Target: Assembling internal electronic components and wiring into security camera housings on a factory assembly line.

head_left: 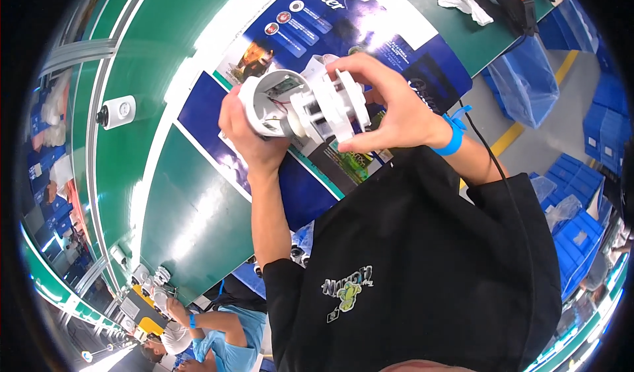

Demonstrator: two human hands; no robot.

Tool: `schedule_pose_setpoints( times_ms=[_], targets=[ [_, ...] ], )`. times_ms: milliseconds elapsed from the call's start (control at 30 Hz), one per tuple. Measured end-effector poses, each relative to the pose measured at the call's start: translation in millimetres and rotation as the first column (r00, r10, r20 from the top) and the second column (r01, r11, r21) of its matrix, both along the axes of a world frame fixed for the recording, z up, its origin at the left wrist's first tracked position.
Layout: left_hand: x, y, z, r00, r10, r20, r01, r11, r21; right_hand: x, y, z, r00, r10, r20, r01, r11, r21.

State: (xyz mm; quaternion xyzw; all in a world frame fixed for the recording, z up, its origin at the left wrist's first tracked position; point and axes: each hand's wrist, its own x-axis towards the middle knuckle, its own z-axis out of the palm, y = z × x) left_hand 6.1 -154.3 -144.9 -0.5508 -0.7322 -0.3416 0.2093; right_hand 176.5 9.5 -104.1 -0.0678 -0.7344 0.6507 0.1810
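1. Head view: left hand, grip closed around a white cylindrical housing, open end showing wires inside.
2. Right hand, grip closed on a white plastic inner assembly set at the housing's mouth.
3. Both held above the green bench, over a blue printed carton sheet.
4. A small white part lies apart on the bench, to the left.
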Motion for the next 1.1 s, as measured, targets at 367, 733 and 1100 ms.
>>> schedule_pose_setpoints(
  times_ms=[367, 733, 1100],
  targets=[
    [-2, -24, -8, 1.0, -0.006, 0.01, 0.005, 0.995, 0.104, -34, -29, 18, 0.987, -0.134, 0.084, 0.092, 0.917, 0.387],
    [-4, -50, -12, 0.998, -0.033, 0.055, 0.028, 0.996, 0.087, -41, -41, 7, 0.999, 0.013, 0.052, -0.029, 0.949, 0.313],
    [-6, -53, -12, 0.998, -0.002, 0.066, -0.006, 0.991, 0.134, -41, -34, 17, 0.983, 0.153, -0.098, -0.088, 0.873, 0.479]
  ],
)
